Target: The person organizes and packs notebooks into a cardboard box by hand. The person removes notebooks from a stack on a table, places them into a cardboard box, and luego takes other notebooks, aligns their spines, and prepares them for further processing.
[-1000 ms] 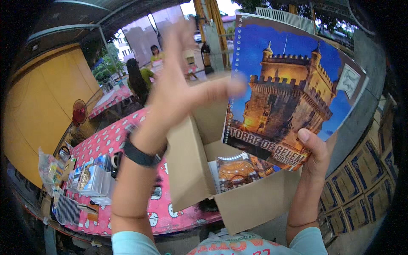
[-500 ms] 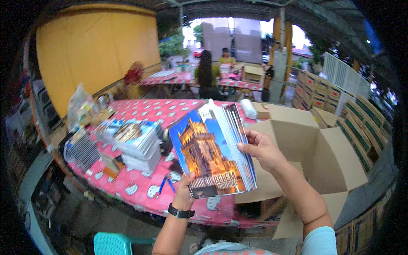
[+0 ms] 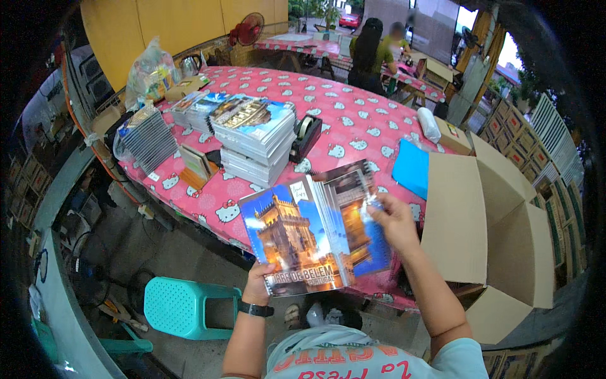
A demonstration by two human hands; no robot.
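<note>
In front of me I hold a fanned stack of spiral notebooks (image 3: 287, 234) whose covers show a lit stone tower under a blue sky. My left hand (image 3: 257, 284) grips the stack at its lower left corner, thumb on the front cover. On the other side, my right hand (image 3: 392, 221) pinches the edge of a rear notebook (image 3: 363, 234), splayed away from the others. Behind them on the table stands a tall pile of notebooks (image 3: 255, 148), with a black tape dispenser (image 3: 306, 140) beside it.
An open cardboard box (image 3: 454, 221) stands at the right of the pink table (image 3: 353, 114). A blue sheet (image 3: 410, 167) lies near it. Left are a wooden holder (image 3: 197, 167), more notebooks (image 3: 148, 142) and a plastic bag (image 3: 151, 72). Below stands a teal stool (image 3: 183, 309). Two people sit far back.
My view has tilted down, bringing more of the stool into sight. The right hand has spread a rear notebook rightward from the stack, which the left hand still holds.
</note>
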